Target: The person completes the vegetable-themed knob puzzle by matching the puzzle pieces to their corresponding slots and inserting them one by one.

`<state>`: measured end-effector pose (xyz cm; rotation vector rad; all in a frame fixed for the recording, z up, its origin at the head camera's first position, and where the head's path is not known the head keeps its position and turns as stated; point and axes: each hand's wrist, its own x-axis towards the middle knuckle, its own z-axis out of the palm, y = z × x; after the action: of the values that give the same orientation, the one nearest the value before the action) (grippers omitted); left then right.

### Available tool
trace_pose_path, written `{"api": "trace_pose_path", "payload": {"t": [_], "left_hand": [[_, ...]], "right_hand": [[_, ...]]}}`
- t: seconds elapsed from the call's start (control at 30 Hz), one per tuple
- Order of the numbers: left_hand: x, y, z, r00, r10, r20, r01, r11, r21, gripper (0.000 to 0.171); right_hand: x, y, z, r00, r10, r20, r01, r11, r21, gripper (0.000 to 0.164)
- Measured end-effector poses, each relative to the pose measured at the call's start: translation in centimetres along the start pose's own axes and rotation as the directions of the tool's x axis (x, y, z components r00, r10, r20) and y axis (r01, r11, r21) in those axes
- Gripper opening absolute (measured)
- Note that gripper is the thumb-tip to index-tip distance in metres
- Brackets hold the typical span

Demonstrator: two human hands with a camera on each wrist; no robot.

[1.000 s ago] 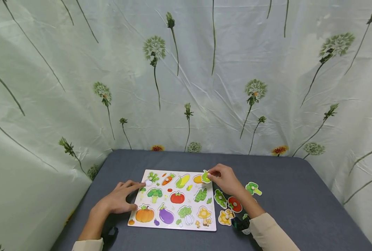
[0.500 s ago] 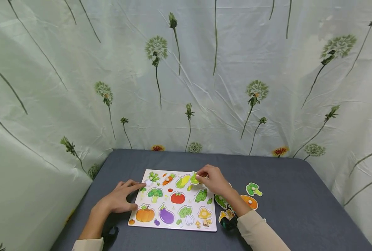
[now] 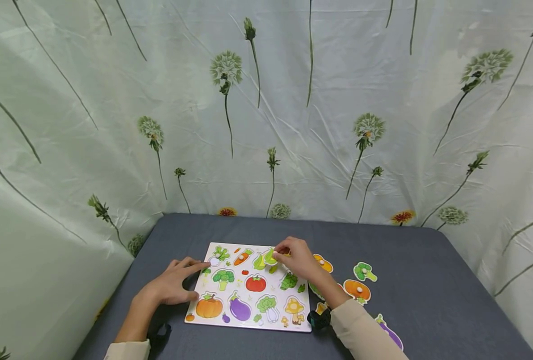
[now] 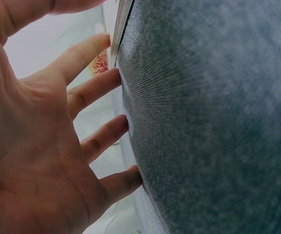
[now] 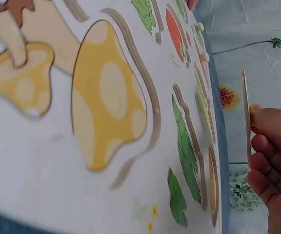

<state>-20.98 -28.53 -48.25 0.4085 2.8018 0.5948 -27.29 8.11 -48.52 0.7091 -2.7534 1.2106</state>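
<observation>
My right hand [image 3: 294, 257] pinches a yellow-green corn puzzle piece [image 3: 269, 257] above the printed corn at the top of a white vegetable puzzle board [image 3: 239, 324]. In the right wrist view the piece [image 5: 246, 117] shows edge-on, apart from the board, with the fingertips at its back. My left hand [image 3: 171, 284] rests at the board's left edge, fingers spread. The left wrist view has that hand [image 4: 38, 131] with its fingertips on the grey cloth and the index finger touching the board's edge. A carrot piece [image 3: 242, 258] with a knob lies in its slot.
Loose knobbed pieces lie right of the board: broccoli [image 3: 364, 271], pumpkin [image 3: 357, 289], eggplant [image 3: 390, 334] and a yellow-orange one [image 3: 323, 263]. Others are partly hidden under the right forearm. A dandelion-print curtain [image 3: 266, 110] hangs behind the grey table [image 3: 428, 280].
My right hand has carried the corn piece leftward along the board's top, from the upper right corner to the printed corn. The left hand has stayed in place.
</observation>
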Motion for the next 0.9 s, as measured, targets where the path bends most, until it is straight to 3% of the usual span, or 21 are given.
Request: {"api": "trace_pose_path", "payload": {"t": [0.33,0.57,0.9], "left_hand": [[0.0,-0.2,0.0,1.000,0.023,-0.009,-0.023,1.000,-0.002,0.080],[0.1,-0.4,0.2,1.000,-0.010,-0.001,0.010,1.000,-0.003,0.079],[-0.1,-0.2,-0.1,1.000,0.027,0.000,-0.027,1.000,0.004,0.079]], "right_hand": [[0.7,-0.2,1.5,0.999,0.004,0.032,-0.005,1.000,0.023,0.008],[0.7,-0.4,2.7,0.998,0.045,0.047,-0.046,0.998,0.030,0.008],[1.0,-0.2,3.8,0.996,0.081,0.045,-0.082,0.996,0.026,0.007]]}}
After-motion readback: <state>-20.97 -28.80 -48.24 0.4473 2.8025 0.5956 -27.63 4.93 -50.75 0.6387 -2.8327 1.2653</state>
